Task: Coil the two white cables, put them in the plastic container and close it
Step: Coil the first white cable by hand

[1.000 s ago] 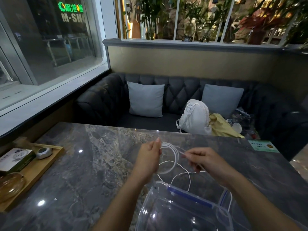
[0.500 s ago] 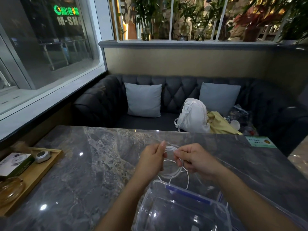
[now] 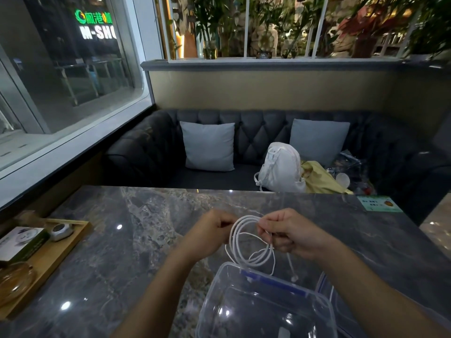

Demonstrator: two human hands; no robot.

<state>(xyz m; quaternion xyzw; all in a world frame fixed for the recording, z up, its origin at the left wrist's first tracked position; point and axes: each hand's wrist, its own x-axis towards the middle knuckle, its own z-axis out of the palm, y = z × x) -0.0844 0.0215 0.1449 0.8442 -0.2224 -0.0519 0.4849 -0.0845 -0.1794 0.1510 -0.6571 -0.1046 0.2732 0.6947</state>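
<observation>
A white cable (image 3: 240,242) is wound into a loose coil of a few loops, held up over the dark marble table (image 3: 136,242). My left hand (image 3: 210,236) pinches the coil's left side and my right hand (image 3: 286,231) grips its right side. A free end with a small plug (image 3: 294,278) dangles below my right hand. Just under the coil stands the clear plastic container (image 3: 246,272), open, with a blue strip along its far rim. Its clear lid (image 3: 325,286) lies to its right, partly behind my right forearm. I see only one cable clearly.
A wooden tray (image 3: 53,254) at the table's left edge carries a small box, a round white device and a glass dish. A green card (image 3: 379,203) lies at the far right. Beyond the table is a dark sofa with cushions and a white bag (image 3: 283,172).
My right hand has moved left to the coil and closed on its right side. The loose length on the table has been drawn up into the loops, leaving a short tail hanging.
</observation>
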